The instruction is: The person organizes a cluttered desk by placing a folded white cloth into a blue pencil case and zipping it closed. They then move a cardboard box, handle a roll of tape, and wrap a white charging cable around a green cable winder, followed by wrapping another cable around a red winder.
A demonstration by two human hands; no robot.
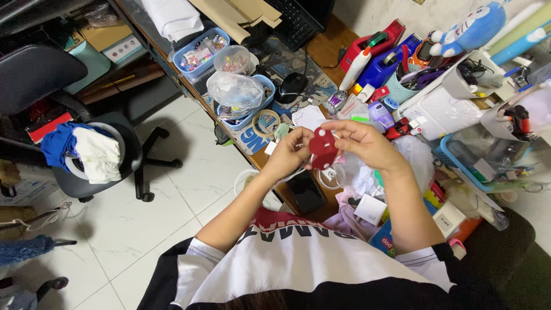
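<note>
Head view, looking down: both hands raised over the front edge of a crowded wooden desk [330, 49], sharing one small red piece [323, 148] with white dots. Left hand [290, 154] pinched on the near side of the red piece, right hand [361, 143] curled over its top and far side, fingers closed on it from both ends, probably to keep it steady and close to the eye (kind of object too small to tell, perhaps felt or foam). Held clear above the desktop rather than resting on it, likely because little bare surface remains below. Just under the hands: a dark flat phone-like slab [306, 192], crumpled clear plastic [356, 172] and a white card [371, 208]. Beyond the hands: a roll of tape [266, 121], a black mouse [291, 86], a blue basket [202, 50] of small bits, a clear bag [235, 90] bulging over a second tray. To the right: bottles, a blue plush toy [473, 27], a blue crate [459, 161] pressing in close. Open room only to the left, past the desk edge, over pale floor tiles [172, 201]. Black swivel chair [69, 115] well apart, heaped with blue and white cloth.
</note>
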